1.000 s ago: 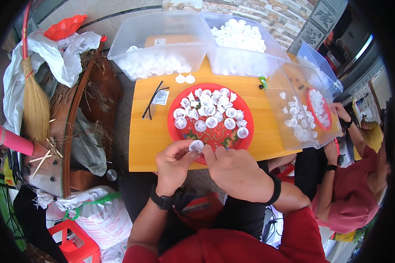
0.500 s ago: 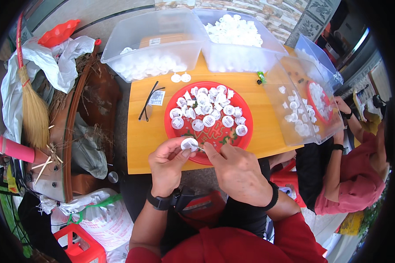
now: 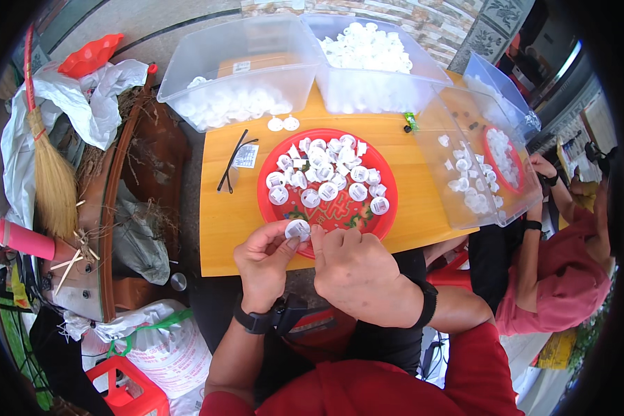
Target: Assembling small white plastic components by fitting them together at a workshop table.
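Observation:
My left hand (image 3: 262, 267) pinches a round white plastic piece (image 3: 297, 229) between thumb and fingers, over the near edge of a red tray (image 3: 269, 149). Close against its right side are the fingertips of my right hand (image 3: 360, 274), curled and pressed together. What they grip is hidden by the fingers now; a thin shiny bar showed there earlier. Many similar white plastic pieces (image 3: 319, 158) lie heaped across the far half of the tray, whose red bottom shows a printed pattern nearer me.
Two clear bins (image 3: 239, 52) (image 3: 423, 69) of white parts stand along the table's far side. Folded glasses (image 3: 234, 159) and two white discs (image 3: 283, 123) lie left. A clear bin (image 3: 457, 208) stands right, beside a co-worker's hand (image 3: 542, 165). A broom (image 3: 52, 173) leans left.
My right hand has turned and shifted slightly left and down, its fingertips closer to the white piece. The thin shiny bar no longer shows. My left hand stays nearly still.

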`<state>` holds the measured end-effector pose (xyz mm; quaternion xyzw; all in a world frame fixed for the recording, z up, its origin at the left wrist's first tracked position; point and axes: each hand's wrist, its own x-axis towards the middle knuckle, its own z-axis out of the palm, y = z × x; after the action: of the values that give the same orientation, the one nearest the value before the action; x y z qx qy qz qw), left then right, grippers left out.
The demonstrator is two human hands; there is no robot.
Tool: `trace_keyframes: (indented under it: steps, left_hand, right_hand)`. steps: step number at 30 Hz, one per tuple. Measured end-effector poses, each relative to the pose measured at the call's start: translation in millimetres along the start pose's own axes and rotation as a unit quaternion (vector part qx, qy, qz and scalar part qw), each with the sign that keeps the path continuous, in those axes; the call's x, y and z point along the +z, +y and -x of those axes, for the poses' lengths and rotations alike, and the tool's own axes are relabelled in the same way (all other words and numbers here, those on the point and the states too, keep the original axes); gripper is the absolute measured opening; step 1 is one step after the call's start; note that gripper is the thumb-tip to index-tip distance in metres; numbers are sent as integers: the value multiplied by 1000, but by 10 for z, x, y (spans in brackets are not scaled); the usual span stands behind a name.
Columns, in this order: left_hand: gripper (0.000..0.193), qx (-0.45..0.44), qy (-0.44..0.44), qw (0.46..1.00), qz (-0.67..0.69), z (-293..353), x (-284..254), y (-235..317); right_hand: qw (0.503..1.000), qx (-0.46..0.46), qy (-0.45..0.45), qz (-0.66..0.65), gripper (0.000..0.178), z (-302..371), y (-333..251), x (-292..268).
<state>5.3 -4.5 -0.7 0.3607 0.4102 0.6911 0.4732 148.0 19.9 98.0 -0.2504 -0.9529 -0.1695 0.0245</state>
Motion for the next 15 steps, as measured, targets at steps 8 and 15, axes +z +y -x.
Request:
trace_keyframes:
  steps: [8,15]
  left_hand:
    - [23,2,21,995,101,-41,-31,30]
    - [25,1,-2,993,120,-43,-31,11]
  right_hand:
    - [982,79,41,-169,38,62,29,24]
    - [947,138,44,-287,39,93,-1,186]
